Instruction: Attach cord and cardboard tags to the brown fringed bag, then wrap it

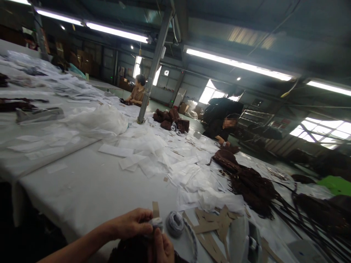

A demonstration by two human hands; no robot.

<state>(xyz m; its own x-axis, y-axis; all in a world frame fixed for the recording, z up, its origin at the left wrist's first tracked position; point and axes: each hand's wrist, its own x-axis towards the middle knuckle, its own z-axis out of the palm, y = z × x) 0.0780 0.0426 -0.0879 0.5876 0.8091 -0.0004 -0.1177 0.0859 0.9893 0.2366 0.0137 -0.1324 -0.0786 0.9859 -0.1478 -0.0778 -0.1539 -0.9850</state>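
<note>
My left hand (131, 223) is at the bottom edge with its fingers pinched on a small grey-white piece of fabric (157, 223). My right hand (162, 248) comes up from below, its thumb pressed against the same piece. Under both hands lies a dark brown garment (128, 252), partly cut off by the frame. A coiled grey cord (175, 223) rests on the white table (87, 182) just right of my hands. A thin cardboard strip (155, 209) stands up behind the fabric.
Brown cardboard cutouts (211, 230) lie right of the cord. Loose white sheets (175, 164) and clear plastic (98, 120) cover the table. Dark brown garments with cords (252, 186) pile at right. A steel post (150, 73) rises mid-table. Two persons (138, 93) (223, 128) work at the far side.
</note>
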